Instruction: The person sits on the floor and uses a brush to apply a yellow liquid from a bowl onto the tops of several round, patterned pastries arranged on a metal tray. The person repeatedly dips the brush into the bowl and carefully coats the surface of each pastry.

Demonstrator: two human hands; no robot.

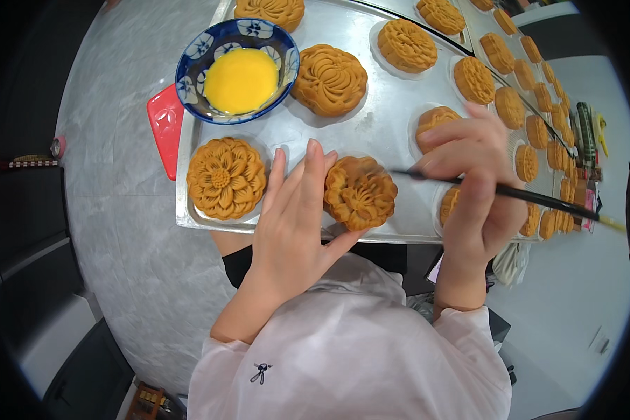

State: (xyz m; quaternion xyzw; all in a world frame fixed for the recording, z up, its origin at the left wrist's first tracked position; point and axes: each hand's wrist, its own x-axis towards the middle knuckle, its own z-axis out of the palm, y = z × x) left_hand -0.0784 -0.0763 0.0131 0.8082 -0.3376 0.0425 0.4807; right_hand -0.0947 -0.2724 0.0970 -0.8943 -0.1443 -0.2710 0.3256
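My right hand (478,184) grips a thin black-handled brush (546,199), its blurred tip over the upper right part of a flower-patterned mooncake (359,197). That mooncake has a darker, shinier surface than its neighbours. My left hand (294,231) steadies it, with thumb at its lower edge and fingertips by its upper left side. To the left of my left hand lies another mooncake with a raised flower (226,178). A blue-and-white patterned bowl (185,94) holds yellow liquid (241,81), which looks like beaten egg. It stands at the upper left of the metal tray (388,123).
Several more mooncakes stand on the tray, one (331,80) right beside the bowl. Further trays with many mooncakes (510,107) extend to the right. A red plastic object (167,131) shows beyond the tray's left edge. Grey flooring (131,157) lies at left.
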